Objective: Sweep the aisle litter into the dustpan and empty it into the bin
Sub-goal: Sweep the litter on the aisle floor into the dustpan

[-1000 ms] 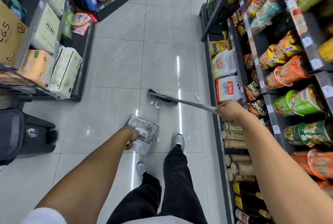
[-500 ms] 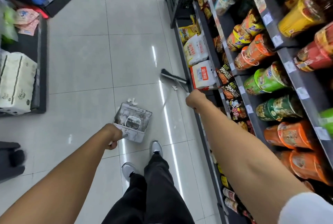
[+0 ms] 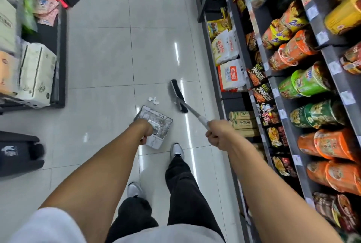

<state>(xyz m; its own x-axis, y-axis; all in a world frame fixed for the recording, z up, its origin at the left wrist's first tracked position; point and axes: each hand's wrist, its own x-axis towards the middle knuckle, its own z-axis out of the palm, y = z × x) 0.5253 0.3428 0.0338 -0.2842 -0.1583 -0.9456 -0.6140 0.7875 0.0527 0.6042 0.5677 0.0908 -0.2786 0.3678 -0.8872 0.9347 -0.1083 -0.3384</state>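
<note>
While the left hand (image 3: 145, 131) was closed round the dustpan's handle, low and close in front of the feet, the dustpan (image 3: 154, 123) itself sat on the pale floor tiles (image 3: 109, 57) with its open lip facing away from the person. Just beyond that lip, a little to the right of its middle, lay the litter (image 3: 153, 100): a few small white scraps bunched together, apart from the pan's edge. The right hand (image 3: 218, 134) was clenched on the broom's pale shaft, which ran up and to the left from the fist to the broom head (image 3: 178, 96). That head's long axis lay nearly along the aisle, its bristles beside the scraps on their right and not touching them. So the scraps sat between broom and pan mouth, and the coming stroke looked to be a short pull leftward and back toward the lip. The left hand was nearer the litter, though the broom had the reach.

The left fist hid the pan's handle and part of its tray, so whether anything lay inside was hard to tell. A dark bin (image 3: 18, 153) stood at the left edge, cut off and blurred. The shelving (image 3: 277, 94) on the right hid the floor beneath it.
</note>
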